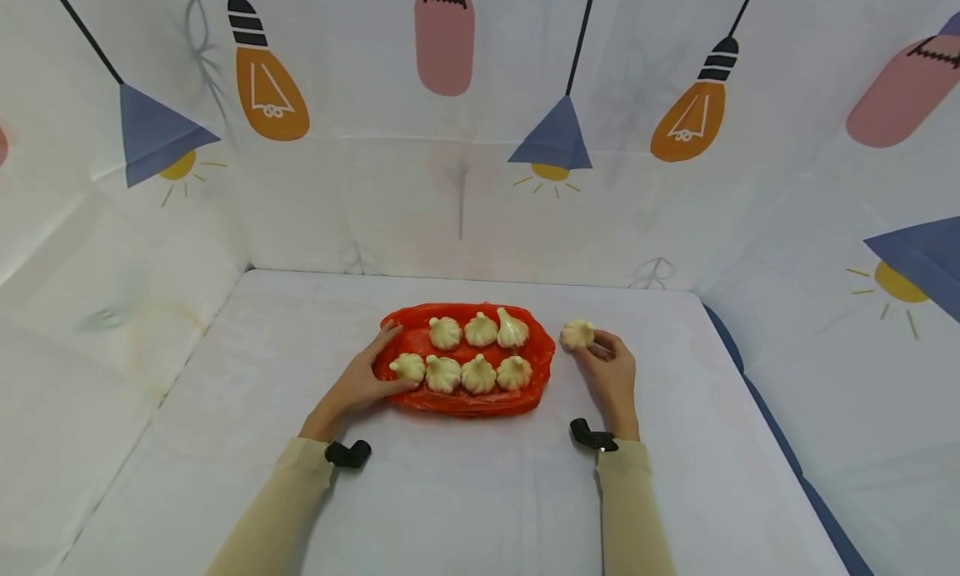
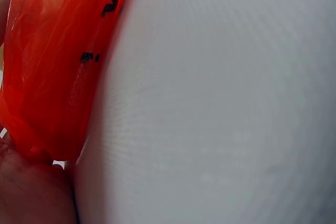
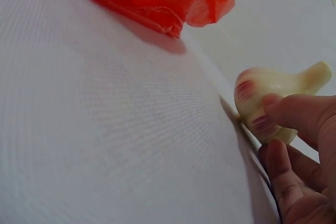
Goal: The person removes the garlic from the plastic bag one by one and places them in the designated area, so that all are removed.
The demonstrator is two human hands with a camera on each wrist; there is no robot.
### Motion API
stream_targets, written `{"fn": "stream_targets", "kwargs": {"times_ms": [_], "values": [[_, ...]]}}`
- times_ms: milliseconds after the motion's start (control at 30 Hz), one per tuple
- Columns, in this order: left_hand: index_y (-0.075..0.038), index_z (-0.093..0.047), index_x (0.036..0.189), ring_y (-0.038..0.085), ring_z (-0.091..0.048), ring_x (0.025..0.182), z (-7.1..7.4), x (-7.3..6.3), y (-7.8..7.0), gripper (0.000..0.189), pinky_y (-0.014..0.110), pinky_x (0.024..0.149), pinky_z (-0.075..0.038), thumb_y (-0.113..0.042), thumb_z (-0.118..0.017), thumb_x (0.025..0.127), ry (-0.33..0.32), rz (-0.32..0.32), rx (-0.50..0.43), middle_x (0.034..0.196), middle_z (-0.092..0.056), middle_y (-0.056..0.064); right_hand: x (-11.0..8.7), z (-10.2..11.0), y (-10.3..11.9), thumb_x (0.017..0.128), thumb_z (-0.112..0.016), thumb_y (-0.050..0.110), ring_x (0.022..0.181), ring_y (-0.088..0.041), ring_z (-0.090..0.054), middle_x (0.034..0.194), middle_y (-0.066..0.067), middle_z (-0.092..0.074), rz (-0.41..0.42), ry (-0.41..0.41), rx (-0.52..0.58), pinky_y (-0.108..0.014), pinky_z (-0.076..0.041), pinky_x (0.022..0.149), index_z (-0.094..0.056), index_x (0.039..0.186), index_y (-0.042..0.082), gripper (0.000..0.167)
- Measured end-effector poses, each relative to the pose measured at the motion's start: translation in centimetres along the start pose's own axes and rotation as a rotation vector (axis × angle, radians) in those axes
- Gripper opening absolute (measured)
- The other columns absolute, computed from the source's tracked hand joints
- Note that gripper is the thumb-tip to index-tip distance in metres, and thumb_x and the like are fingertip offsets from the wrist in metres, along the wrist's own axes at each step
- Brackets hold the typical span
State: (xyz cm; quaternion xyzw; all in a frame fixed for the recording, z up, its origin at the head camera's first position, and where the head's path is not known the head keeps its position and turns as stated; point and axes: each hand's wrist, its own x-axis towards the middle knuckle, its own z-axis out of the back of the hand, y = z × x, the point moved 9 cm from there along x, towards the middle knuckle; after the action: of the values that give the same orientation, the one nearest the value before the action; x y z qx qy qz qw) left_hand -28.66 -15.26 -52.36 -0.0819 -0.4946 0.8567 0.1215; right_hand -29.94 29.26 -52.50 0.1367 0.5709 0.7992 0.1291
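A shallow tray wrapped in red plastic lies on the white table, holding several pale garlic bulbs in two rows. My left hand grips the tray's left end, fingers along the far side and thumb over the near rim by a bulb. Black print marks the red plastic in the left wrist view. To the right of the tray, my right hand pinches one garlic bulb low over the tabletop. Purple streaks show on this bulb in the right wrist view, between thumb and fingers.
The white tabletop extends around the tray. Behind it and at both sides hangs a white cloth printed with lamps and bulbs. Dark blue fabric shows along the table's right edge. A black strap device sits on each wrist.
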Motion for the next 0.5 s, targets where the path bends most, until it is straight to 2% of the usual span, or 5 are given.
{"fn": "stream_targets", "kwargs": {"times_ms": [233, 500], "values": [[-0.021, -0.027, 0.164, 0.042, -0.017, 0.158, 0.03, 0.01, 0.06, 0.104, 0.067, 0.123, -0.022, -0.042, -0.086, 0.082, -0.002, -0.007, -0.001, 0.174, -0.011, 0.006, -0.1, -0.05, 0.22, 0.088, -0.083, 0.025, 0.107, -0.02, -0.068, 0.133, -0.013, -0.068, 0.001, 0.007, -0.012, -0.006, -0.049, 0.076, -0.064, 0.132, 0.006, 0.051], [-0.023, -0.026, 0.164, 0.042, -0.016, 0.158, -0.04, 0.02, 0.23, 0.104, 0.067, 0.122, -0.022, -0.043, -0.086, 0.082, 0.004, -0.002, -0.002, 0.175, -0.011, 0.005, -0.13, 0.0, 0.52, 0.088, -0.084, 0.024, 0.095, -0.005, -0.065, 0.13, -0.013, -0.069, 0.026, -0.003, -0.04, -0.005, -0.048, 0.076, -0.065, 0.13, 0.005, 0.05]]}}
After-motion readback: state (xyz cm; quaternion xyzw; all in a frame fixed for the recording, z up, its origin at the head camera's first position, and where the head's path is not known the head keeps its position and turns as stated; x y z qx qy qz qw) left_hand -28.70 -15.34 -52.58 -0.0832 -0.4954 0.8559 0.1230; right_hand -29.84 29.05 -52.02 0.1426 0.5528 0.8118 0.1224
